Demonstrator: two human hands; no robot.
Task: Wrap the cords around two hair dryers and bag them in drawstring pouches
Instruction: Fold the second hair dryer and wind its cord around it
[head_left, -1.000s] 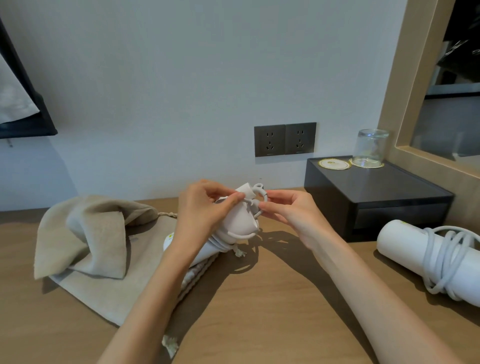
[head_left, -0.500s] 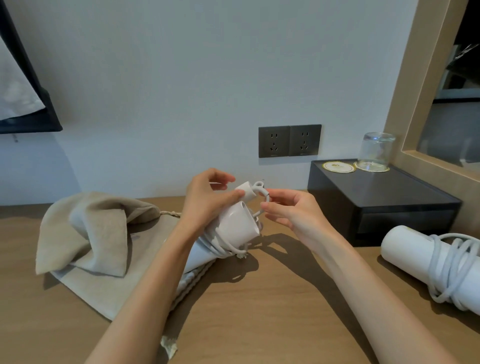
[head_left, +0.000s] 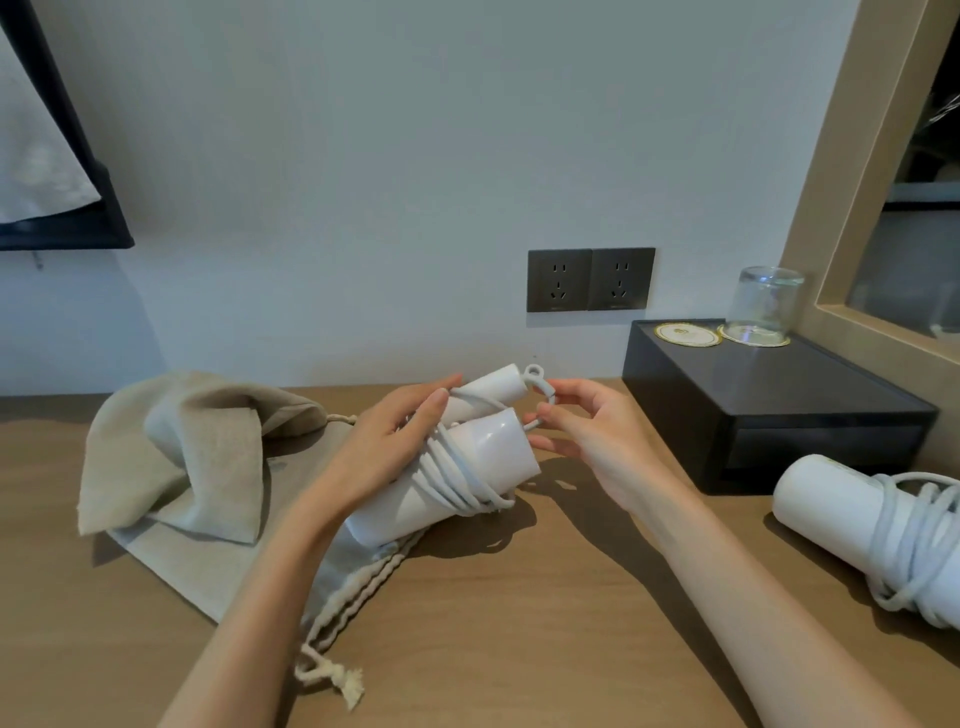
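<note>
A plain pale wall (head_left: 363, 156) carries two dark sockets (head_left: 590, 279) side by side above a light wooden desk (head_left: 545, 634), where a black drawer box (head_left: 789, 415), an upturned glass (head_left: 764, 301) on top, stands beside a wood-framed mirror (head_left: 852, 218).

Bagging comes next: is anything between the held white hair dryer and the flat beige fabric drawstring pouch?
Nothing visible: the white hair dryer in the left hand is directly over the flat beige drawstring pouch; a crumpled second pouch covers its left part.

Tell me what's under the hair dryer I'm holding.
A flat beige pouch lies under its lower end, drawstring trailing toward you. The hair dryer and left hand cover the pouch there, so contact can't be seen.
</note>
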